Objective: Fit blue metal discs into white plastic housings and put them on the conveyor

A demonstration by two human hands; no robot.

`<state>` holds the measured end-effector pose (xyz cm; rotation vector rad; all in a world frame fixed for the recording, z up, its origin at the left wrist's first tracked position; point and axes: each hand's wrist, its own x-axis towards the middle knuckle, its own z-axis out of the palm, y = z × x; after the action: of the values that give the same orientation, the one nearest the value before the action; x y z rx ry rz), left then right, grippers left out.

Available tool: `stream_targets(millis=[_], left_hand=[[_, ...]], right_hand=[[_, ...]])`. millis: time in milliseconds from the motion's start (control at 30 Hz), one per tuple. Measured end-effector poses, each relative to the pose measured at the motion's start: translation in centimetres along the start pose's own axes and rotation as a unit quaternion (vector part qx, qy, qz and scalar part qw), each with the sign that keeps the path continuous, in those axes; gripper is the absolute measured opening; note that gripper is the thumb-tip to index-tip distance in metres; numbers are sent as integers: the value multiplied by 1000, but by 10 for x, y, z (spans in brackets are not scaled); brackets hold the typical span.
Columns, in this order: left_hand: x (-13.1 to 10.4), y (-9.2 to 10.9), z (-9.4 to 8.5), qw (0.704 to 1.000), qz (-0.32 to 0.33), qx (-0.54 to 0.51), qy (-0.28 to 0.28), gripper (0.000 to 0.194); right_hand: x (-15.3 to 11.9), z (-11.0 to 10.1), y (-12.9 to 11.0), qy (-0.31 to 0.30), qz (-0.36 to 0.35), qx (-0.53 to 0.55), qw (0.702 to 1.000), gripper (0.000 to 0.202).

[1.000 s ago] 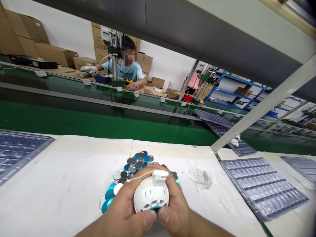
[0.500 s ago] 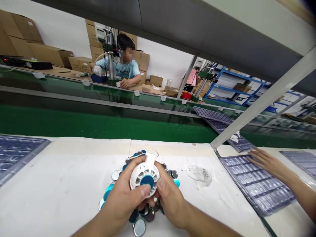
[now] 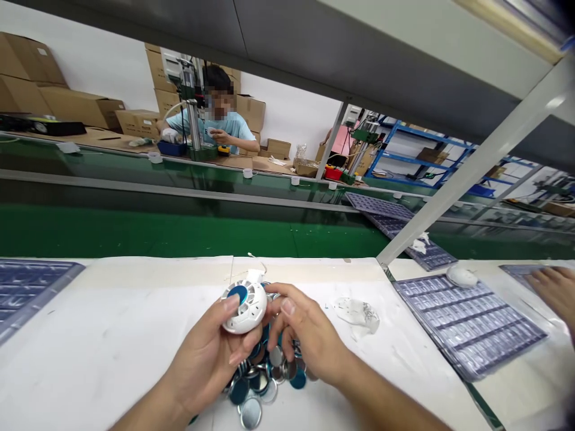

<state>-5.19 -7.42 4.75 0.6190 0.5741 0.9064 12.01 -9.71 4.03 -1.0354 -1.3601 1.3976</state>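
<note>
My left hand point(image 3: 206, 341) grips a white round fan housing point(image 3: 245, 314) with vents around its rim and a short tab on top. The left thumb lies on the blue round disc point(image 3: 237, 294) at its centre. Close to the housing's right side is my right hand point(image 3: 309, 332), fingers loosely curled and apart, with nothing visible in them; whether a fingertip touches the housing I cannot tell. Beneath both hands lies a heap of round metal discs point(image 3: 250, 413), some silver and some blue-faced, partly hidden by the hands.
A clear plastic tray point(image 3: 471, 326) lies at right with a white rounded part point(image 3: 462, 276) on its far edge. Another person's hand point(image 3: 554, 293) is at far right. A slanted post point(image 3: 467, 170) rises behind the tray. A green conveyor point(image 3: 135, 230) runs across; someone sits beyond it.
The fan housing has tilted and shifted left in my left hand, and my right hand has come off it. The other person's hand moved right; a white part now rests on the tray.
</note>
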Motion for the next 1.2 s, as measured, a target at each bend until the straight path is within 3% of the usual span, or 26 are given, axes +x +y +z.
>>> stream_targets(millis=[100,200,300,367,467,633,833,933,1033,1100,1200], left_hand=[[-3,5,-2,997,32,69,21,30],[-5,12,-1,988,78,111,68,32],[-4,18,-1,980,109,124,115,45],[-1,21,-4,978,111,129,119,43],[3,21,-12,988,72,108,80,24],[-3,15,-7,997,45,61,13,29],[-18,7,8,985,61,155,50,60],[-23,-1,14,973,39,223,39,65],[-25,-6,16,970,-2,243,-14,71],[-26,-7,15,971,-21,237,-36,74],[-27,-6,13,970,-37,237,-41,76]], right_hand=[[-13,-22,-19,64,-24,-32,997,42],[-32,-65,-30,177,-33,-52,982,38],[-54,-120,-32,345,-22,-46,937,34],[-70,-150,-32,436,-43,-42,898,30],[-88,-165,-32,491,-76,-46,867,26],[-87,-133,-17,416,-62,-50,906,27],[-66,-71,-1,335,-32,-1,942,24],[-53,-21,-4,173,-27,77,981,37],[-39,17,-7,-10,-23,169,985,53],[-31,29,-5,-54,-25,201,978,61],[-26,32,-1,-43,-33,211,976,74]])
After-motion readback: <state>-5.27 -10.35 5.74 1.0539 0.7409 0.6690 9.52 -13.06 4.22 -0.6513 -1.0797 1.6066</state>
